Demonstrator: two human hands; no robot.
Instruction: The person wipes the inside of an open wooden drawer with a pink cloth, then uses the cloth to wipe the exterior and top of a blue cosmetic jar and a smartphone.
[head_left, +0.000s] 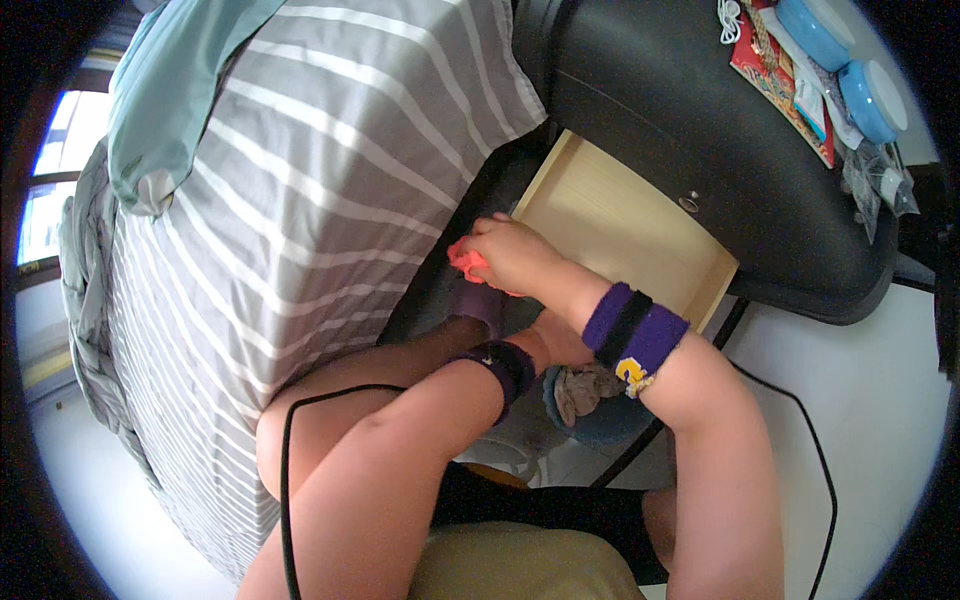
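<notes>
My right hand (517, 255) grips a crumpled coral-red cloth (469, 259) in front of an open drawer (626, 210) with a pale wooden inside. My right forearm, with a purple and black wristband (637, 337), crosses over my left hand (561, 339). The left hand lies just below it, under the right wrist; its fingers are hidden, so what it touches cannot be told. A similar dark wristband (504, 375) is on the left wrist. The part of the drawer shown looks bare.
A black cabinet (645, 127) with a small knob (688, 201) carries blue containers (870, 101), a red printed packet (784, 90) and a white cable (729, 21). Grey striped bedding (315, 165) is at the left. Below stands a blue basin (600, 420) with a greyish cloth (585, 394).
</notes>
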